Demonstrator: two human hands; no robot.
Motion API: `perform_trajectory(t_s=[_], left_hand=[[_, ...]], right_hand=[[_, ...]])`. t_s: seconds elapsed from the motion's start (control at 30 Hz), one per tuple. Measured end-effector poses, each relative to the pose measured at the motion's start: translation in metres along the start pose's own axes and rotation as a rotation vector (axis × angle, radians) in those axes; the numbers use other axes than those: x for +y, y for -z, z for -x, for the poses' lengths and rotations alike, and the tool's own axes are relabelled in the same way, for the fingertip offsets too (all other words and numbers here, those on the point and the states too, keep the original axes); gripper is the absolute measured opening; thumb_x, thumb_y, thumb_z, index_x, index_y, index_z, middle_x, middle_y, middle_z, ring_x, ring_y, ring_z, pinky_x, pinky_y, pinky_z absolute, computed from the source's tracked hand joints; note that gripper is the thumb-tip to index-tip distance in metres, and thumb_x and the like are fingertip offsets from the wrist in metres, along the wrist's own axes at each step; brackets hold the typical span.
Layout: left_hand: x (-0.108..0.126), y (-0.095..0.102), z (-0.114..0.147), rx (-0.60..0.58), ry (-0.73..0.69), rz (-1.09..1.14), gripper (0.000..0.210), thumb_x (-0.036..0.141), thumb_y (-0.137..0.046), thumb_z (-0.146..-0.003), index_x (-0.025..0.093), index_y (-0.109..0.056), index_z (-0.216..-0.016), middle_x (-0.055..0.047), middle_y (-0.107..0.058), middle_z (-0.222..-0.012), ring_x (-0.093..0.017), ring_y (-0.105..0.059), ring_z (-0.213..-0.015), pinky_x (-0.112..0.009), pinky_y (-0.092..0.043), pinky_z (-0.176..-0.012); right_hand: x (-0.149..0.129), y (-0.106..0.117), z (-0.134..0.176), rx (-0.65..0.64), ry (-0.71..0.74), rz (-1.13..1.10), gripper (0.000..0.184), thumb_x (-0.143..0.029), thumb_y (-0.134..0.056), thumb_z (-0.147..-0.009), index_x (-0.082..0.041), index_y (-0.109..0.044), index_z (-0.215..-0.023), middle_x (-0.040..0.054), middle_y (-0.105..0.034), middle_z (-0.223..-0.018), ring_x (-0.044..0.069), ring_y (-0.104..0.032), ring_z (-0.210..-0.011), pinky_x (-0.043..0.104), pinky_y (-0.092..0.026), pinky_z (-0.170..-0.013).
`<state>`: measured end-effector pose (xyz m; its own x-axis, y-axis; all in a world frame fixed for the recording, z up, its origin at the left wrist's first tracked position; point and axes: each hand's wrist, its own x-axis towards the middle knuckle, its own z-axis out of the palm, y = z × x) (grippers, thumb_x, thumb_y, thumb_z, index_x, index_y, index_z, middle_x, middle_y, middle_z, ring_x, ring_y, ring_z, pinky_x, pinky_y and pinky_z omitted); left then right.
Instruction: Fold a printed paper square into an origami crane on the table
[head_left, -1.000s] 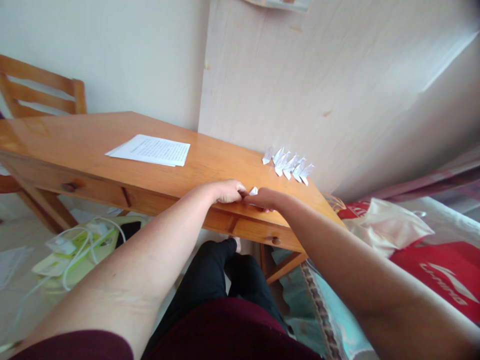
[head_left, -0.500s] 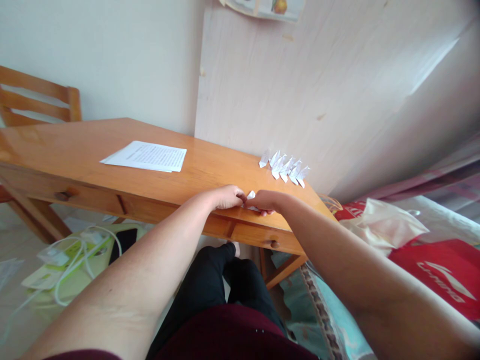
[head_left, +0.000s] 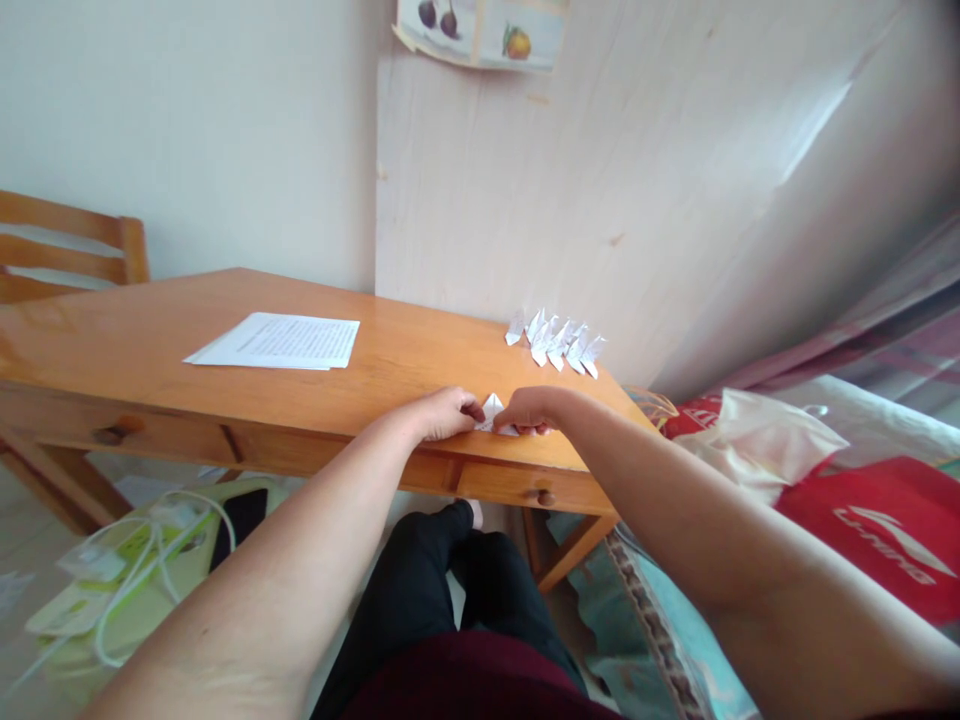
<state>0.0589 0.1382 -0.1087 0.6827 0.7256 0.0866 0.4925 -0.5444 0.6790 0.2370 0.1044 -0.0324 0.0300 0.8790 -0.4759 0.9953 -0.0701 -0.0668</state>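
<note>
A small folded white paper [head_left: 491, 408] with a pointed top lies near the front edge of the wooden table [head_left: 420, 350]. My left hand [head_left: 450, 412] is closed at its left side, thumb and fingers pinching the paper's edge. From the right, my right hand [head_left: 529, 410] presses on the paper with the index finger, the other fingers curled in. Both hands partly cover the paper's lower part. Several folded paper pieces [head_left: 559, 342] stand in rows at the back right of the table, near the wall.
A stack of printed sheets [head_left: 292, 342] lies on the table's left part. A wooden chair [head_left: 67, 250] stands behind at the left. Below, white cables [head_left: 154, 545] rest on a green surface. To the right are a red bag [head_left: 877, 540] and a white bag [head_left: 765, 440].
My hands have moved slightly apart, so more of the folded paper shows between them. The camera view has tilted up and shifted a little to the right.
</note>
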Motion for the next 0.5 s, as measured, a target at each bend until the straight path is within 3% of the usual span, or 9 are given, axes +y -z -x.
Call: perform_trajectory(t_s=[0.3, 0.5], left_hand=[[0.005, 0.003, 0.005, 0.029, 0.019, -0.049, 0.029, 0.024, -0.057, -0.075, 0.019, -0.075, -0.098, -0.003, -0.075, -0.101, -0.023, -0.066, -0.098, -0.027, -0.049, -0.086], [0.006, 0.003, 0.007, 0.039, 0.031, -0.048, 0.03, 0.025, -0.058, -0.076, 0.019, -0.074, -0.1, -0.003, -0.075, -0.103, -0.023, -0.066, -0.1, -0.028, -0.049, -0.086]], right_hand=[[0.039, -0.004, -0.006, -0.056, 0.03, -0.088, 0.031, -0.044, -0.062, -0.078, -0.017, -0.058, -0.065, -0.0002, -0.054, -0.054, 0.012, -0.044, -0.046, 0.025, -0.034, -0.047], [0.028, -0.006, -0.004, -0.011, 0.07, -0.095, 0.037, -0.053, -0.059, -0.078, -0.018, -0.059, -0.065, -0.0007, -0.053, -0.054, 0.013, -0.044, -0.047, 0.026, -0.034, -0.048]])
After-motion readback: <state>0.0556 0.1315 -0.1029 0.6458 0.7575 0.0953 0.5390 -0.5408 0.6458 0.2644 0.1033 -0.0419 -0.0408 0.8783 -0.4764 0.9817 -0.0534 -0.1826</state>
